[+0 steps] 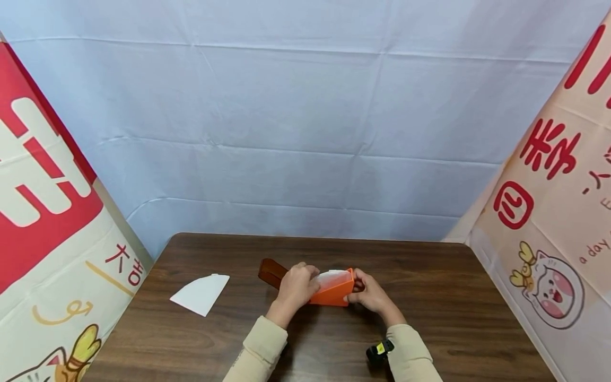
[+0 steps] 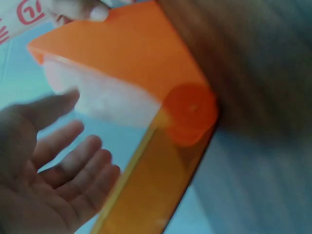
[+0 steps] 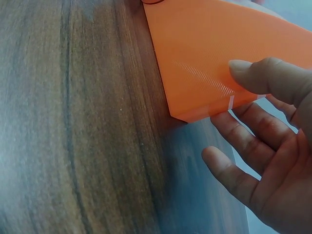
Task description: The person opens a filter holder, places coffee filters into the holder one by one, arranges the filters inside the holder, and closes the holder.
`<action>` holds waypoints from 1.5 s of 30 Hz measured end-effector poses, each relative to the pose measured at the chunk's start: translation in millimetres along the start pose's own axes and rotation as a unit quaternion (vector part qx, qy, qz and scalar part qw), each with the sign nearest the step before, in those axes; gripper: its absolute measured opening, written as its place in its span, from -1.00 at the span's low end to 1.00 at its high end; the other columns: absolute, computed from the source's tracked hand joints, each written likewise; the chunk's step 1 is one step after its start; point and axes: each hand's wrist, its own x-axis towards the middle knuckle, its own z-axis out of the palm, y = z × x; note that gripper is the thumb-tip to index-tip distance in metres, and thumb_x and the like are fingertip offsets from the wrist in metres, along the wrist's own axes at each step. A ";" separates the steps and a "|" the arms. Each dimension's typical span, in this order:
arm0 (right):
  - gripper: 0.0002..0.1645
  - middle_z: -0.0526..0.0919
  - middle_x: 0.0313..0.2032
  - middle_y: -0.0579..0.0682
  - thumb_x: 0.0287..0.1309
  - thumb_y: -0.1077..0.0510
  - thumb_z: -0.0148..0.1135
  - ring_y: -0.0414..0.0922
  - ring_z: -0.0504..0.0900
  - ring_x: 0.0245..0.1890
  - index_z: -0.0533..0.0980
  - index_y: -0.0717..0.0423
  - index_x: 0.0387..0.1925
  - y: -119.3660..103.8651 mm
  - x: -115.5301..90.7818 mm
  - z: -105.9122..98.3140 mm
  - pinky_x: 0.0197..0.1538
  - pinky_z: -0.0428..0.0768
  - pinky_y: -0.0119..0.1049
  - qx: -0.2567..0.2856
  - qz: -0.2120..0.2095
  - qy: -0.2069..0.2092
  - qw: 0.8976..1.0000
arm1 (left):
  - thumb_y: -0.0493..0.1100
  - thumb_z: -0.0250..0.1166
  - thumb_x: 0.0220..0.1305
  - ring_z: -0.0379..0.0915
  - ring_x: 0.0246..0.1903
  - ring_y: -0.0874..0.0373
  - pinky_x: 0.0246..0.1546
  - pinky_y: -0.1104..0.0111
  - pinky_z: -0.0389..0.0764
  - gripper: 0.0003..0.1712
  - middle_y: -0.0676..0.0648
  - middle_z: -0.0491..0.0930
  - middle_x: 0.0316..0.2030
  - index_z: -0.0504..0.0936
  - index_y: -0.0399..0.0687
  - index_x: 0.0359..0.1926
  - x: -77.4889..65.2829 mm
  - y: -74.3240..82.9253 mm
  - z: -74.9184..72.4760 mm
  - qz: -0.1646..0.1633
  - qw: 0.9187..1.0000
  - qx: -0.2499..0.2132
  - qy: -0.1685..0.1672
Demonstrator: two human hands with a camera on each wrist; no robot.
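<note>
An orange filter-paper box [image 1: 331, 295] stands on the table in front of me, its hinged amber-brown lid [image 1: 272, 272] swung out to the left. White fan-shaped papers [image 2: 105, 95], like cone coffee filters, sit inside and show along the uncovered side. My right hand [image 1: 373, 295] grips the box's right end, thumb [image 3: 263, 75] on the near face and fingers around the end edge. Over the left end hovers my left hand [image 1: 297, 286]; in the left wrist view its fingers are spread loosely beside the papers, holding nothing.
A loose white fan-shaped paper [image 1: 200, 295] lies flat on the left part of the brown wooden table [image 1: 444, 297]. A pale blue cloth [image 1: 305, 132] hangs behind the table, with printed cloths at both sides.
</note>
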 end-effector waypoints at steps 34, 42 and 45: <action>-0.59 0.57 -0.25 0.13 -0.17 0.55 0.31 0.05 0.55 -0.19 0.39 0.25 -0.26 -32.1 -10.0 1.2 -0.17 0.54 -0.30 -0.003 0.009 -0.003 1.000 | 0.22 0.38 -0.03 0.43 -0.13 0.00 -0.24 0.13 0.44 -0.47 -0.08 0.51 -0.04 0.63 0.19 -0.01 -22.8 4.7 -58.2 0.092 0.977 0.189 -0.042; -0.60 0.57 -0.24 0.15 -0.16 0.55 0.30 0.06 0.55 -0.18 0.38 0.26 -0.27 -33.4 -10.4 1.9 -0.17 0.54 -0.30 -0.001 0.011 -0.006 1.000 | 0.23 0.35 -0.01 0.44 -0.10 -0.02 -0.19 0.08 0.44 -0.50 -0.08 0.51 -0.02 0.64 0.21 -0.03 -26.4 1.9 -68.4 0.101 0.974 0.202 -0.032; -0.59 0.57 -0.23 0.16 -0.18 0.56 0.30 0.06 0.55 -0.18 0.38 0.25 -0.27 -29.8 -8.3 1.6 -0.18 0.55 -0.29 0.008 0.010 -0.007 1.000 | 0.20 0.37 -0.02 0.43 -0.07 -0.04 -0.15 0.03 0.43 -0.51 -0.10 0.51 -0.01 0.65 0.20 -0.03 -28.0 0.5 -73.1 0.104 0.974 0.198 -0.031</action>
